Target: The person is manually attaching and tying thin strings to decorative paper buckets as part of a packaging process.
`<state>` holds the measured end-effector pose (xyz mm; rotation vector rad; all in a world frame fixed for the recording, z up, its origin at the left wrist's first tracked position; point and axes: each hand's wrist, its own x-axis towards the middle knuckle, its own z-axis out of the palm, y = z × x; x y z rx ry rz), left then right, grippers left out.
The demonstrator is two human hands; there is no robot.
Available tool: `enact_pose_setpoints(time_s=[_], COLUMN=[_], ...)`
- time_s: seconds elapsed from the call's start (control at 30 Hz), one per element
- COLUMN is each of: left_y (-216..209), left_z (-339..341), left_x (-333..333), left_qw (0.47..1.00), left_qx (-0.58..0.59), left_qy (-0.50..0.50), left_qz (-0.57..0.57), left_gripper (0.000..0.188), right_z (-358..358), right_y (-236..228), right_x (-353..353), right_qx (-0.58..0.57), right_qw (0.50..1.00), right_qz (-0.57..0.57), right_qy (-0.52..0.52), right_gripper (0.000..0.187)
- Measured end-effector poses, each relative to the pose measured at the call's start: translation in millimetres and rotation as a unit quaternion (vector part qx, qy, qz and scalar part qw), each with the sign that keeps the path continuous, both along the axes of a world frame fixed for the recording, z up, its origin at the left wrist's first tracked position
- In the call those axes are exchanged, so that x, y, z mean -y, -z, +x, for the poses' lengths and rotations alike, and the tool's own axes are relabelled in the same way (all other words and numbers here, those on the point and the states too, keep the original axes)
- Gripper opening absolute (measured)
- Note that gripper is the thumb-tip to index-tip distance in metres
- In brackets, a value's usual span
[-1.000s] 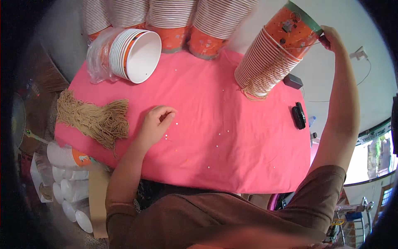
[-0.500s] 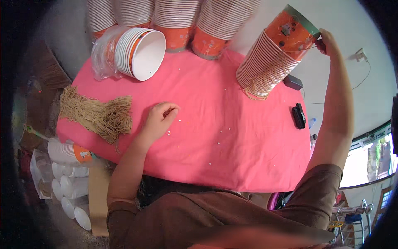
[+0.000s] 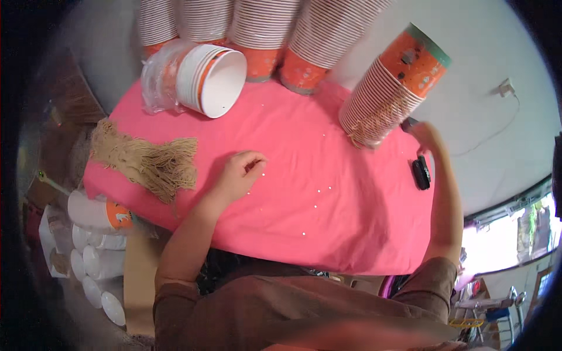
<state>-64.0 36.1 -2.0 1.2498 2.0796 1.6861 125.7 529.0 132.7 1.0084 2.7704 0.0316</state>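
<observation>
My left hand [image 3: 241,174] rests on the pink cloth [image 3: 328,234] near the table's middle, with its fingers curled in and nothing visible in them. Tiny white bits [image 3: 316,206] lie scattered on the cloth to its right. My right hand [image 3: 427,139] is low at the table's far right edge, beside the base of a leaning stack of orange paper cups [image 3: 391,88]. Its fingertips touch a small dark object [image 3: 409,123] there; its grip is hidden. A black device [image 3: 420,173] lies just in front of that hand.
Tall stacks of orange-and-white cups [image 3: 257,29] line the back. A sleeve of white bowls [image 3: 211,79] in plastic lies on its side at back left. A bundle of tan twine [image 3: 146,161] sits at the left edge. More white cup stacks [image 3: 93,263] lie below the table.
My right hand has dropped from the top of the leaning cup stack down to its base at the table's edge. My left hand has stayed put on the cloth.
</observation>
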Motion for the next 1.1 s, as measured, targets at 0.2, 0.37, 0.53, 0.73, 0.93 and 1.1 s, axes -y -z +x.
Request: enact_pose_setpoints(time_s=[0.2,0.37,0.53,0.73,0.93,1.1], left_y=[2,1,28,33,32,29], left_z=[-7,-36,-77,-76,-72,-68], left_x=[12,28,31,21,15,36], left_qw=[0.997,0.949,0.942,0.939,0.943,0.942], left_qx=[-0.030,-0.075,-0.042,-0.059,0.037,0.002], left_qy=[-0.066,-0.270,-0.288,-0.291,-0.270,-0.276], left_qz=[0.030,0.147,0.165,0.171,0.191,0.188], left_gripper=[0.011,0.035,0.051,0.056,0.057,0.049], right_z=[-85,-183,-283,-287,-194,-112], right_y=[37,94,142,152,110,43], right_x=[188,311,381,394,341,348], right_qx=[-0.126,-0.317,-0.466,-0.423,-0.346,-0.351], right_qw=[0.954,0.828,0.736,0.765,0.832,0.838], right_qz=[-0.003,-0.136,-0.222,-0.308,-0.221,-0.082], right_qy=[-0.271,-0.441,-0.437,-0.375,-0.372,-0.409], right_gripper=[0.024,0.041,0.036,0.018,0.011,0.015])
